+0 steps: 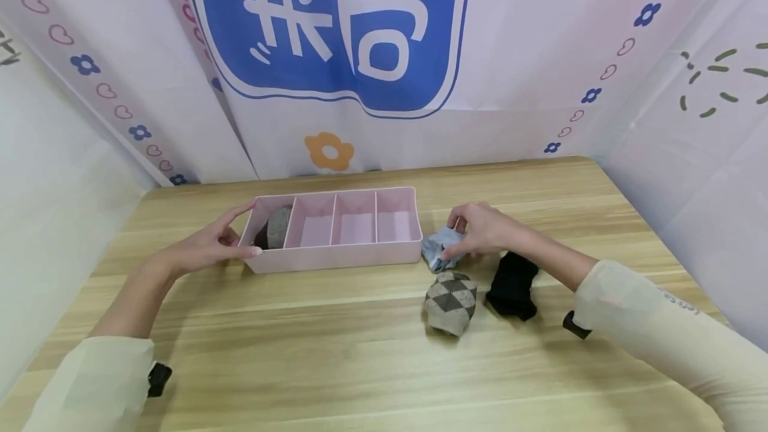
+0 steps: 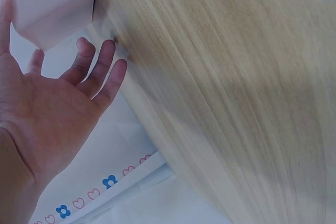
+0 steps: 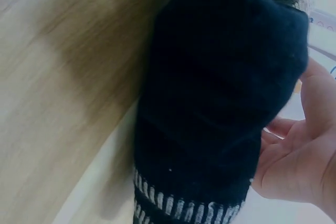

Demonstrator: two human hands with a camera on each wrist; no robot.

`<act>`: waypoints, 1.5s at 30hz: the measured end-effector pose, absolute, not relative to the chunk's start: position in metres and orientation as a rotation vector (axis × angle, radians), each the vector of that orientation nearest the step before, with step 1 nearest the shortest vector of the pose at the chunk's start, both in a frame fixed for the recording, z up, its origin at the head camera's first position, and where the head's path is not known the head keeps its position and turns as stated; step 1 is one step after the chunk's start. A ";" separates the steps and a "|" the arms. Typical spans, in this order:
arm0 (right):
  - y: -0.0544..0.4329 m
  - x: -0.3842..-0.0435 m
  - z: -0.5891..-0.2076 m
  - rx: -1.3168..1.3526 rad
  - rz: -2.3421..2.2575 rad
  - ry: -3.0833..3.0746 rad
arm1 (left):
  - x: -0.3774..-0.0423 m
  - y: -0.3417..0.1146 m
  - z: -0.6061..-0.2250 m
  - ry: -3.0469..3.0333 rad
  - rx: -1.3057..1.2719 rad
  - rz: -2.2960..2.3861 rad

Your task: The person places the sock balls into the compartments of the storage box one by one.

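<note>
A pink storage box (image 1: 336, 259) with several compartments in a row lies on the table. My left hand (image 1: 207, 245) holds its left end, thumb at the front wall and index finger at the back corner; the other fingers hang free in the left wrist view. A grey-brown rolled sock (image 1: 278, 227) sits in the leftmost compartment. Just off the box's right end, my right hand (image 1: 486, 229) pinches a crumpled light blue sock (image 1: 441, 245) between thumb and fingers. That sock is hidden in the right wrist view, where a black sock (image 3: 220, 87) fills the middle.
An argyle-patterned rolled sock (image 1: 451, 302) lies in front of the light blue one, with the black sock (image 1: 513, 285) to its right, under the right forearm. Behind the wooden table (image 1: 336, 365) hangs a printed cloth (image 1: 504, 85).
</note>
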State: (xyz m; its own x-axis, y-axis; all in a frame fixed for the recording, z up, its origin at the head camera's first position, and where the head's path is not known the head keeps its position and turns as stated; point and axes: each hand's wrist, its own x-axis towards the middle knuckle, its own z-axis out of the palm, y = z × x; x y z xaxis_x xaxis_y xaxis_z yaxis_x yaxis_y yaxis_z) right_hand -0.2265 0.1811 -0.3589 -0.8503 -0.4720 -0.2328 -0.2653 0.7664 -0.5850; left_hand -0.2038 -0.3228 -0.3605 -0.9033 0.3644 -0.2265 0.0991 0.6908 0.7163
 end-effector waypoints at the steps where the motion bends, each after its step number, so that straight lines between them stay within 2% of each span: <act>1: 0.181 -0.227 -0.359 -0.567 -0.779 2.595 | -0.204 -0.323 -0.360 2.552 0.363 1.049; 9: 0.178 -0.230 -0.360 -0.646 -0.693 2.676 | -0.203 -0.324 -0.355 2.559 0.356 1.045; 25: 0.184 -0.231 -0.358 -0.626 -0.756 2.688 | -0.204 -0.324 -0.359 2.556 0.371 1.065; 45: 0.195 -0.235 -0.344 -0.697 -1.020 2.648 | -0.204 -0.324 -0.361 2.536 0.349 1.084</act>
